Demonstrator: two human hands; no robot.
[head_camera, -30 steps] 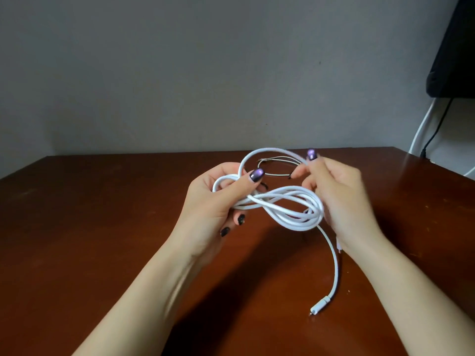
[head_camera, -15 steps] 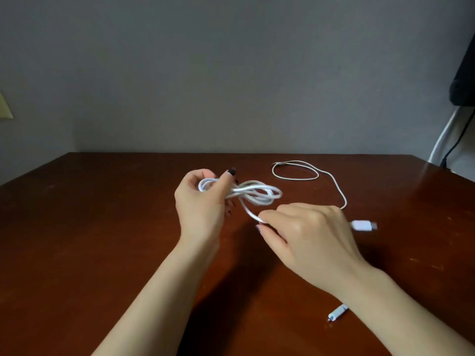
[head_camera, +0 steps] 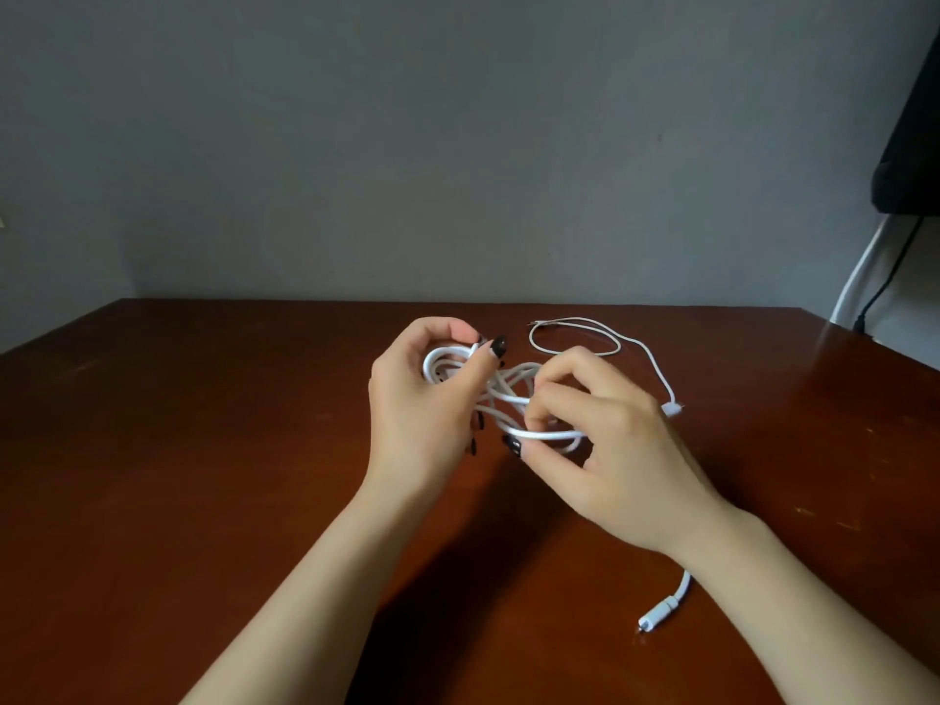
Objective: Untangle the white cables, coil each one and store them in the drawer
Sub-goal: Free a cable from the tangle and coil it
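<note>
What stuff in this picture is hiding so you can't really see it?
1. Head view: the cable bundle is partly covered by the left hand and right hand, so how its loops cross is unclear.
2. The cable leading to the near plug is hidden behind the right forearm.
3. The black object is cut off by the right edge.
4. The thin cable has a far tip too small to identify.
5. No drawer is in view.

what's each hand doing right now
Left hand: closed, holding the bundled white cable.
Right hand: closed, pinching a loop of the same cable.
</note>
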